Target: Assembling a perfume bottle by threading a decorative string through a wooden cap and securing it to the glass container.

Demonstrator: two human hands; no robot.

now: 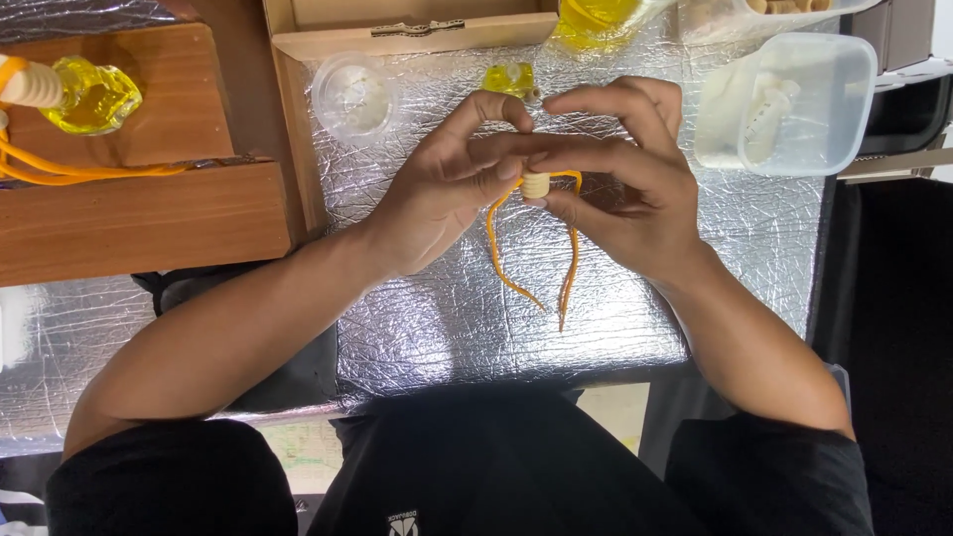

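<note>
- Behind the hands, at the far edge of the work area: a small clear round lidded cup [354,96] with whitish contents, a small yellow glass bottle [510,78] just beyond the fingertips, and a larger yellow bottle [592,20] partly cut off by the frame.
- Far right: a translucent plastic tub [794,104] holding pale pieces, well apart from the hands; nothing lies between it and them.
- Far left: a wooden block [129,208] carrying another yellow bottle with a pale cap [84,94] and a loop of orange cord [69,171].
- Top centre: an open cardboard box [417,30], its flap edge bordering the mat.
- Surface: a crinkled silver foil mat [476,318] covers the bench; the person's dark garment fills the lower frame, and a dark area lies to the right.
- Left hand [437,199]: thumb and forefinger closed in a pinch at the pale cylindrical bead [536,185], touching it from the left.
- Right hand [625,189]: fingers curled and closed on the same bead from the right, forefinger laid over the left fingertips.
- Bead: held between both hands above the mat's centre; a thin orange string [496,253] runs from it, its two ends hanging down to the foil.
</note>
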